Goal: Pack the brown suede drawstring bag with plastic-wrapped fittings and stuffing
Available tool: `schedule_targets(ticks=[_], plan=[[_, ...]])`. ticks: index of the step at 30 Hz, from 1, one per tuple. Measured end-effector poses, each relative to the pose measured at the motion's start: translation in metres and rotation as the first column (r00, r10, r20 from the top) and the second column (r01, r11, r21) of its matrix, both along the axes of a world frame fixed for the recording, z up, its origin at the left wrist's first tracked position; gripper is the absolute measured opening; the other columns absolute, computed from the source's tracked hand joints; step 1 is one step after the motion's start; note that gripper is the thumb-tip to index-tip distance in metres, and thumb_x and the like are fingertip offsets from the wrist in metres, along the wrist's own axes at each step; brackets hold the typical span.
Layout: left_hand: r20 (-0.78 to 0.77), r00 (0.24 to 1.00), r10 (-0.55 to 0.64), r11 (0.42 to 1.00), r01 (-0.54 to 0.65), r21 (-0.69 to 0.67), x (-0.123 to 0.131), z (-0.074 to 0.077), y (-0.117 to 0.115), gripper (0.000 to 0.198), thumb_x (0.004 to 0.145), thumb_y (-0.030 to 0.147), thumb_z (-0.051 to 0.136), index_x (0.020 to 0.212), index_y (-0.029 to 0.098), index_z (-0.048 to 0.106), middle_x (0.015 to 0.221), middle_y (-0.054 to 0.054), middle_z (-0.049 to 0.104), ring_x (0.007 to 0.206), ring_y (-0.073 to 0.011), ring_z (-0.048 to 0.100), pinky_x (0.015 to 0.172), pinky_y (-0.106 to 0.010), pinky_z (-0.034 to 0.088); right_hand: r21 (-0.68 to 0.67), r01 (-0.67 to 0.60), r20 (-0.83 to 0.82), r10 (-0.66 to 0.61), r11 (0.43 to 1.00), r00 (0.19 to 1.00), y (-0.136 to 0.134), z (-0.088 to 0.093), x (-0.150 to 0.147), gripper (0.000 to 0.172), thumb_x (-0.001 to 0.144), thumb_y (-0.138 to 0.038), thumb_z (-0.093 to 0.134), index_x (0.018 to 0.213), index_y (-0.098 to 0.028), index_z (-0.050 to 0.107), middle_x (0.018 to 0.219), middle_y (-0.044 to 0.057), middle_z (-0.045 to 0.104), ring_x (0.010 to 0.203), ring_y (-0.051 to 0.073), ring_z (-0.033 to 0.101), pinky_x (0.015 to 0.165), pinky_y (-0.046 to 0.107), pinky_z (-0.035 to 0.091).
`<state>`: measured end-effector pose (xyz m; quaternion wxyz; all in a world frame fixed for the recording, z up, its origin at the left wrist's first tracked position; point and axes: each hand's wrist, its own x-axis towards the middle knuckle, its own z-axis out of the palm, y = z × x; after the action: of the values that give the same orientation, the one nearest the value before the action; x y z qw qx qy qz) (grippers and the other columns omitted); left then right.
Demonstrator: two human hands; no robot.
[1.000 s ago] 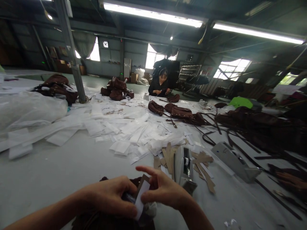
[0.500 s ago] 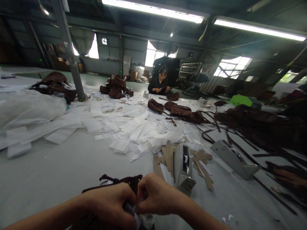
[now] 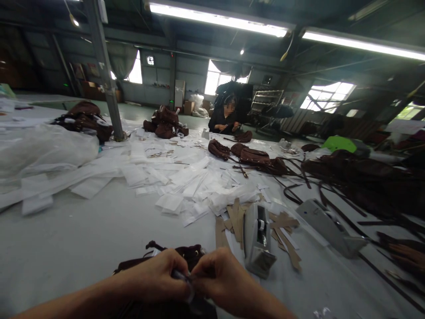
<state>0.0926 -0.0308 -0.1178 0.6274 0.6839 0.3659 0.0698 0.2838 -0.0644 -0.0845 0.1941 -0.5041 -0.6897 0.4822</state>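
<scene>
A dark brown drawstring bag lies at the table's near edge, largely covered by my hands and forearms. My left hand is closed, thumb and fingers gripping a narrow dark piece with shiny clear film around it. Right beside it, my right hand pinches at the end of the same piece, fingertips nearly touching the left ones. What lies between the right fingertips is too small to name. A grey tape dispenser stands just beyond my right hand.
Tan strips lie around the dispenser, and white paper pieces spread beyond. Another dispenser, brown bags and straps are to the right. At lower right shows another person's hand. A co-worker sits across the table.
My right hand has loosened from a fist-like grip to a fingertip pinch beside the left hand. The view has shifted a little, so everything sits slightly further right and lower.
</scene>
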Motion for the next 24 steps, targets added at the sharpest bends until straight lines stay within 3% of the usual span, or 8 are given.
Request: schedule_targets(ticks=[5,8,10,13,16,20,24], plan=[[0.043,0.975,0.216,0.976,-0.214,-0.046,0.006,-0.008,-0.003,0.019,0.069,0.031,0.065,0.068,0.013,0.063,0.053,0.005,0.045,0.052,-0.0093,0.036,0.046,-0.020,0.023,0.201,0.061,0.066,-0.076,0.978,0.995,-0.003,-0.001,-0.004,0.019,0.070,-0.007,0.059,0.061,-0.016,0.073,0.054,-0.003,0.063,0.053,0.010,0.054,0.049,0.021,0.031],[0.053,0.910,0.411,0.911,-0.408,-0.061,0.011,-0.017,-0.008,0.023,0.066,0.034,0.070,0.071,0.013,0.063,0.055,0.005,0.049,0.056,-0.0105,0.040,0.049,-0.020,0.028,0.331,0.073,0.112,-0.116,0.941,0.987,-0.007,-0.006,-0.006,0.020,0.075,-0.008,0.059,0.071,-0.020,0.075,0.068,0.001,0.072,0.065,0.015,0.064,0.057,0.021,0.038],[0.078,0.863,0.500,0.862,-0.486,-0.144,0.015,-0.025,-0.011,0.027,0.064,0.038,0.072,0.068,0.014,0.060,0.052,0.006,0.048,0.053,-0.0101,0.040,0.047,-0.019,0.028,0.396,0.028,0.163,-0.100,0.918,0.982,-0.008,-0.010,-0.005,0.021,0.076,-0.007,0.057,0.073,-0.019,0.074,0.072,0.003,0.073,0.068,0.016,0.066,0.059,0.022,0.040],[0.127,0.831,0.541,0.800,-0.462,-0.384,0.020,-0.031,-0.012,0.030,0.063,0.040,0.071,0.063,0.019,0.051,0.045,0.009,0.040,0.039,-0.0062,0.029,0.038,-0.018,0.019,0.524,-0.068,0.238,-0.069,0.849,0.969,-0.008,-0.018,-0.002,0.022,0.077,-0.006,0.054,0.077,-0.019,0.072,0.071,0.004,0.071,0.064,0.016,0.066,0.056,0.021,0.041],[0.065,0.815,0.576,0.668,-0.424,-0.611,0.021,-0.028,-0.011,0.024,0.063,0.036,0.065,0.063,0.021,0.047,0.044,0.010,0.038,0.032,-0.0040,0.018,0.031,-0.017,0.006,0.720,-0.099,0.227,-0.099,0.687,0.969,-0.009,-0.026,-0.001,0.019,0.075,-0.009,0.051,0.078,-0.021,0.067,0.066,0.001,0.069,0.055,0.014,0.063,0.049,0.020,0.039],[-0.018,0.801,0.598,0.442,-0.349,-0.826,0.021,-0.019,-0.008,0.031,0.069,0.042,0.057,0.053,0.017,0.049,0.040,0.006,0.038,0.029,-0.0025,0.019,0.027,-0.014,0.005,0.873,-0.155,0.238,-0.126,0.462,0.963,-0.008,-0.029,0.000,0.023,0.076,-0.009,0.044,0.084,-0.019,0.063,0.067,0.002,0.070,0.056,0.014,0.065,0.046,0.020,0.042],[0.023,0.737,0.676,0.320,-0.266,-0.909,0.027,-0.015,-0.007,0.046,0.080,0.043,0.057,0.046,0.015,0.047,0.036,0.006,0.036,0.027,-0.0001,0.017,0.026,-0.012,0.008,0.952,-0.279,0.304,-0.280,0.127,0.910,-0.007,-0.036,0.002,0.035,0.083,-0.005,0.036,0.105,-0.004,0.063,0.092,0.020,0.074,0.058,0.018,0.068,0.044,0.024,0.047]])
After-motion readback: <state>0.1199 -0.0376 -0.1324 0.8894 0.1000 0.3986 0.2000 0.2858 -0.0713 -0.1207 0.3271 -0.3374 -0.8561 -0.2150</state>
